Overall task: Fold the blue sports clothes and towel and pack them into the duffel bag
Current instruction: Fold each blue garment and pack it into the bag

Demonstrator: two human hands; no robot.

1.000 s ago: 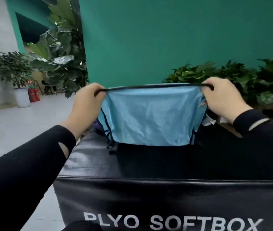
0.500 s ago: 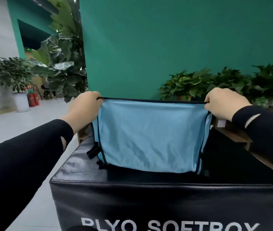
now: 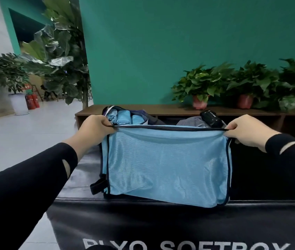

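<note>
A light blue mesh sports garment (image 3: 166,163) with a dark waistband lies spread over the top of a black soft box (image 3: 161,222). My left hand (image 3: 96,128) grips the waistband's left end, and my right hand (image 3: 247,130) grips its right end, keeping the band stretched straight. Behind the garment an open duffel bag (image 3: 143,114) stands at the far left, with folded light blue pieces (image 3: 123,118) inside. A grey cloth (image 3: 191,121) and a black rolled item (image 3: 210,118) lie behind the garment at the right.
A low wooden bench (image 3: 170,108) runs along the green wall behind the box, with potted plants (image 3: 200,87) on it. Large plants and red fire extinguishers (image 3: 32,101) stand on the floor at the left.
Both hands have lowered the garment from hanging in the air down flat onto the box top. The duffel bag and the items behind it have come into sight.
</note>
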